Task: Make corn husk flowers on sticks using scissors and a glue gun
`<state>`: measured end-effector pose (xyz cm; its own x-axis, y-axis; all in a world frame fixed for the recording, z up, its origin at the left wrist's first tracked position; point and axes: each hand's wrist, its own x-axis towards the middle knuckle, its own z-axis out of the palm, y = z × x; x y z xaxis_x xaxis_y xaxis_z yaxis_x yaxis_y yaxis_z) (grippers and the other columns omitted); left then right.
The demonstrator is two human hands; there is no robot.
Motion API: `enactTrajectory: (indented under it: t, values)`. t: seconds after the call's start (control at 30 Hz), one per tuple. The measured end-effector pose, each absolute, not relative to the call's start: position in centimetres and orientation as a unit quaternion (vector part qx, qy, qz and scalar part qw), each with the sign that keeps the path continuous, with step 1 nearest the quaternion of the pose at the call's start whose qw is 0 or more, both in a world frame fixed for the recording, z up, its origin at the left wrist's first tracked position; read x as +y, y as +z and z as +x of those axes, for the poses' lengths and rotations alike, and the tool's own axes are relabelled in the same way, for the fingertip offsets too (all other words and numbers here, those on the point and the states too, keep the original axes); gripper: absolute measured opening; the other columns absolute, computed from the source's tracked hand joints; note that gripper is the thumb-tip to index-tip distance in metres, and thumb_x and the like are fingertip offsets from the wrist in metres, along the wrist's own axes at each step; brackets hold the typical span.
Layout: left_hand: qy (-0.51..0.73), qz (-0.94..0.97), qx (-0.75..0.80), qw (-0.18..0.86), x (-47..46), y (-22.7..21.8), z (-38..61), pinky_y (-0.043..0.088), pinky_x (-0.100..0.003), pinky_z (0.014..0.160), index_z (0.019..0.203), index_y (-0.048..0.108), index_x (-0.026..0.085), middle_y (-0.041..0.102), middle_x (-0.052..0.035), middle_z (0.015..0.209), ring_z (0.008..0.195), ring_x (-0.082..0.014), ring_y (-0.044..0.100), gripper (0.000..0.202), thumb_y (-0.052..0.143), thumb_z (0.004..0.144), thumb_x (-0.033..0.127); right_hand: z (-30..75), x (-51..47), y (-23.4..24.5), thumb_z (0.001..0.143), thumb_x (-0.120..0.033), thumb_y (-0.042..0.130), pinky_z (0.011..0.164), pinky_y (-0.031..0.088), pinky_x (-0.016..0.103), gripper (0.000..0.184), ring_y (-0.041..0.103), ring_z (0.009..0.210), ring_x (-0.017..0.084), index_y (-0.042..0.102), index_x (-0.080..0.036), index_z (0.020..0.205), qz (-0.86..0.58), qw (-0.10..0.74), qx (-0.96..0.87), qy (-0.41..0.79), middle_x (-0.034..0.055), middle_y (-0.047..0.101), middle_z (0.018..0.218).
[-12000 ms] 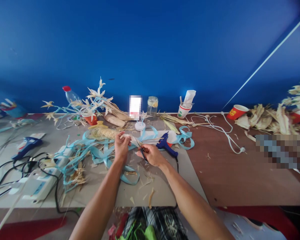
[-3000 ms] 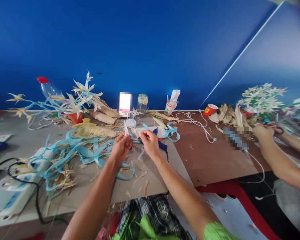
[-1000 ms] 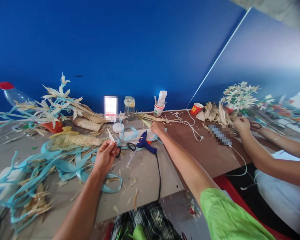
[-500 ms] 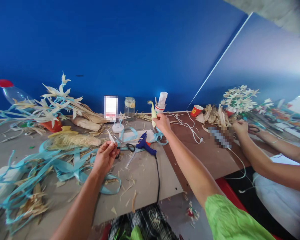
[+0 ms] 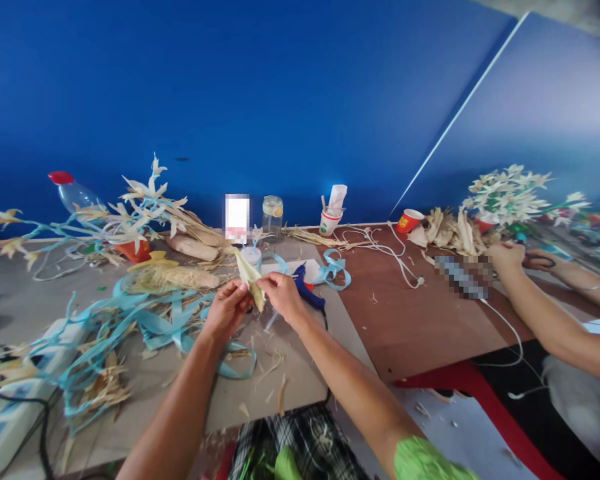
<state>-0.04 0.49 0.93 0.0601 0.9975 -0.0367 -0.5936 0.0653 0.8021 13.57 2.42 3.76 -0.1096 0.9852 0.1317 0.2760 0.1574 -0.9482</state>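
Note:
My left hand (image 5: 227,311) and my right hand (image 5: 283,296) meet over the grey board (image 5: 190,393), both pinched on a pale yellow strip of dried corn husk (image 5: 250,277) that stands tilted between them. Behind my right hand lies a blue glue gun (image 5: 307,293). Light blue ribbon (image 5: 145,320) and husk scraps (image 5: 105,387) spread to the left of my left hand.
A husk flower branch (image 5: 140,200) in an orange pot, a plastic bottle (image 5: 73,193), a glass jar (image 5: 273,215) and paper cups (image 5: 330,220) line the back. White cord (image 5: 395,257) crosses the brown table. Another person's arms (image 5: 545,313) work at right beside a flower bunch (image 5: 510,193).
My right hand came back from the far side of the table with a husk strip and joined my left hand, which now grips it too. The view swung slightly left.

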Motion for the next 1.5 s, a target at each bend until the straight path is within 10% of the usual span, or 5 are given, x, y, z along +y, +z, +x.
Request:
enactTrajectory:
  t: [0.6,1.03,1.3,1.5]
  values:
    - [0.567,0.314,0.321,0.691,0.0,1.7,0.0,0.041,-0.021,0.054,0.065,0.057,0.014,0.044,0.0049,0.052,0.044,-0.0032,0.036,0.021,0.075,0.064,0.024,15.3,3.4,2.0,0.059,-0.02,0.069,0.047,0.035,0.02,0.018,0.04,0.043,0.006,0.052,-0.016,0.056,-0.281,0.361,-0.276,0.845,-0.0057,0.047,0.046]
    - [0.542,0.333,0.298,0.711,-0.5,2.2,0.0,0.041,-0.02,0.052,0.063,0.059,0.013,0.042,0.0051,0.048,0.043,-0.0029,0.036,0.021,0.076,0.064,0.026,16.1,2.9,1.9,0.064,-0.034,0.067,0.057,0.043,0.029,0.025,0.046,0.052,0.012,0.048,-0.018,0.063,-0.23,0.331,-0.342,0.849,-0.0037,0.046,0.05]
    - [0.594,0.292,0.301,0.687,0.3,1.8,-1.1,0.036,-0.017,0.046,0.067,0.056,0.013,0.059,-0.0019,0.075,0.046,-0.0011,0.037,0.021,0.075,0.063,0.021,19.1,4.1,3.9,0.067,-0.04,0.06,0.056,0.037,0.029,0.033,0.033,0.053,0.011,0.035,-0.021,0.054,-0.163,0.539,-0.317,0.763,-0.0037,0.033,0.054]
    - [0.593,0.294,0.298,0.688,0.3,1.8,-1.0,0.039,-0.017,0.047,0.065,0.055,0.012,0.061,-0.0025,0.077,0.045,-0.0003,0.037,0.023,0.076,0.062,0.022,19.4,4.0,4.1,0.066,-0.042,0.06,0.064,0.04,0.032,0.022,0.045,0.067,0.014,0.05,-0.023,0.066,-0.158,0.582,-0.333,0.725,0.0026,0.055,0.083]
